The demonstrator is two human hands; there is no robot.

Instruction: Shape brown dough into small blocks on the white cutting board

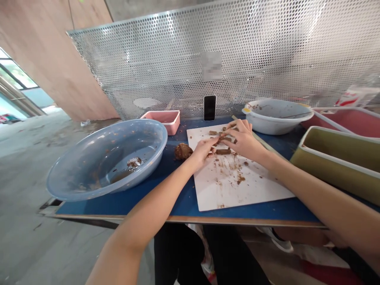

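Both hands meet over the upper part of a white board (210,194). My left hand (204,152) comes from the lower left, its fingers closed on a small bit of brown clay. From the right, my right hand (242,139) curves its fingers down to the same clay, which the fingertips largely hide. A short brown clay roll (223,151) lies just below the hands, and another clay roll (213,133) lies above them. Brown smears and crumbs mark the board. A round lump of brown clay (183,151) rests left of the board, beside my left wrist.
On the left a large blue basin (97,158) holds a little murky water and a brown lump. A pink tray (166,120), a phone (209,107) and a white basin (279,114) stand behind. An olive planter box (335,158) sits right. Perforated metal (166,59) rises at the back.
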